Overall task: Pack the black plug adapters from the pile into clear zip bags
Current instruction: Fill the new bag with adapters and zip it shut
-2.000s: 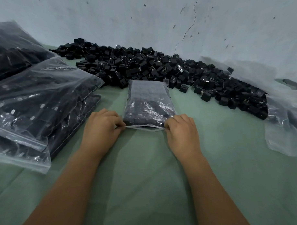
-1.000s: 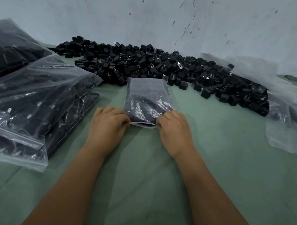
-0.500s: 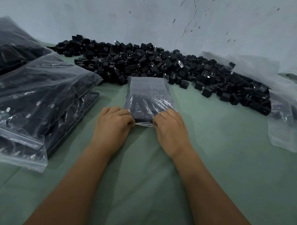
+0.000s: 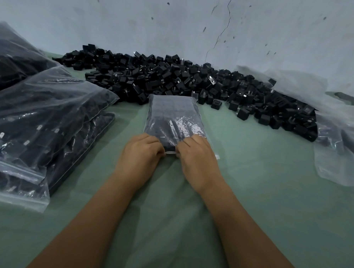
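Far left of the hands, a stack of large clear zip bags stuffed with black adapters (image 4: 42, 125) lies on the green cloth-covered table (image 4: 270, 207), well apart from the left hand. Beyond both hands, a long heap of loose black plug adapters (image 4: 194, 84) stretches along the cracked pale wall (image 4: 176, 23); nothing lies between it and the bag being handled.

The small clear zip bag filled with black adapters (image 4: 173, 117) lies flat directly ahead of the hands, its long axis running away from the person, its far end just beside the heap, its mouth toward the wrists. The left hand (image 4: 140, 154) and right hand (image 4: 197, 156) sit close together, each pinching the bag's near edge with curled fingers.

Far right, crumpled clear plastic sheeting (image 4: 338, 139) holds more adapters.
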Available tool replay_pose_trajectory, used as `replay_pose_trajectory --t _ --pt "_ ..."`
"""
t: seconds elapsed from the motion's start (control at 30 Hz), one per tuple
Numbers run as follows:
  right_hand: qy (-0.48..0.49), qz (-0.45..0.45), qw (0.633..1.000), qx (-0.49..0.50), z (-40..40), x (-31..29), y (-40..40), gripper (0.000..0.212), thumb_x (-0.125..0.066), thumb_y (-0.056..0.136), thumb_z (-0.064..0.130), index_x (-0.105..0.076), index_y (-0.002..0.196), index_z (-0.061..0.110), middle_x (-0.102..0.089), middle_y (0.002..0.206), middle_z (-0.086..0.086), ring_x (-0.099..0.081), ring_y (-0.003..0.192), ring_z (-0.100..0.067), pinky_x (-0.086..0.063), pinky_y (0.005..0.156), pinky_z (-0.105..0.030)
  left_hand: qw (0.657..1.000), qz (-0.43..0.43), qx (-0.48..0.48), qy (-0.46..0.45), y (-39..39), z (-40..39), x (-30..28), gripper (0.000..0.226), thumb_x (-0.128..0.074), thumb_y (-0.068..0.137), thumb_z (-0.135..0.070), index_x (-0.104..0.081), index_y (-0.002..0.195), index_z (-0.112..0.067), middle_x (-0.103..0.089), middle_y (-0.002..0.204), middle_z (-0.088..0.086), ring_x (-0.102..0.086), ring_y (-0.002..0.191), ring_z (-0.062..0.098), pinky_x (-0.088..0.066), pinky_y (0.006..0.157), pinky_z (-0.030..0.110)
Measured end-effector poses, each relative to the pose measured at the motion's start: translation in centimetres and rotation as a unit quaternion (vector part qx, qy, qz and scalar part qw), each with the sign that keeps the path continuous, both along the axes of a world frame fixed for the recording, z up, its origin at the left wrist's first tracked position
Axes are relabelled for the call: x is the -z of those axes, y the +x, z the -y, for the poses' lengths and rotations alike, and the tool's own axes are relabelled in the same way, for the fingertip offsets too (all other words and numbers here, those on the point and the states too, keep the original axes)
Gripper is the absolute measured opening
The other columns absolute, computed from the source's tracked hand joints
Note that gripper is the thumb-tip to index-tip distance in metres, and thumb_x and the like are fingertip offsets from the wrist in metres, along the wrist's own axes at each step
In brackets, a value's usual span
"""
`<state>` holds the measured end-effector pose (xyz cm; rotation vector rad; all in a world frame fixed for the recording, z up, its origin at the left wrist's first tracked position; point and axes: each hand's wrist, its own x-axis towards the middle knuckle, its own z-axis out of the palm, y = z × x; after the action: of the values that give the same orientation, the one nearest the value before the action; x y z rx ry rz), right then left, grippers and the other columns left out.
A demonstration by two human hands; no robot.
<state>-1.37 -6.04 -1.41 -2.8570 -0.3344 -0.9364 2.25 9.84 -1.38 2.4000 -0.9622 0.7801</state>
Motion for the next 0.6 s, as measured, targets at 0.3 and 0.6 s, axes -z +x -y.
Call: replay_pose_trajectory --t 0.3,0.6 --pt "-0.013 0.014 1.0 0.006 -0.77 -0.29 0.12 0.022 -0.075 0.059 -0.004 -0.058 0.065 0.009 -0.057 0.067 -0.006 -0.054 0.068 -0.026 -0.036 0.067 -0.028 1.0 0.006 0.006 0.011 0.44 0.12 0.38 0.021 -0.082 0.061 0.011 -0.065 0.064 -0.002 -0.063 0.065 0.012 -0.058 0.059 0.03 -0.044 0.061 0.037" --pt "-0.013 0.029 0.999 -0.043 -1.04 -0.2 0.22 0.021 -0.07 0.054 -0.006 -0.056 0.063 0.007 -0.055 0.065 -0.009 -0.053 0.065 -0.028 -0.044 0.061 -0.031 0.999 0.021 0.003 0.03 0.41 0.24 0.55 0.006 -0.068 0.077 -0.006 -0.068 0.071 -0.005 -0.064 0.073 0.01 -0.06 0.067 0.032 -0.05 0.06 0.043"
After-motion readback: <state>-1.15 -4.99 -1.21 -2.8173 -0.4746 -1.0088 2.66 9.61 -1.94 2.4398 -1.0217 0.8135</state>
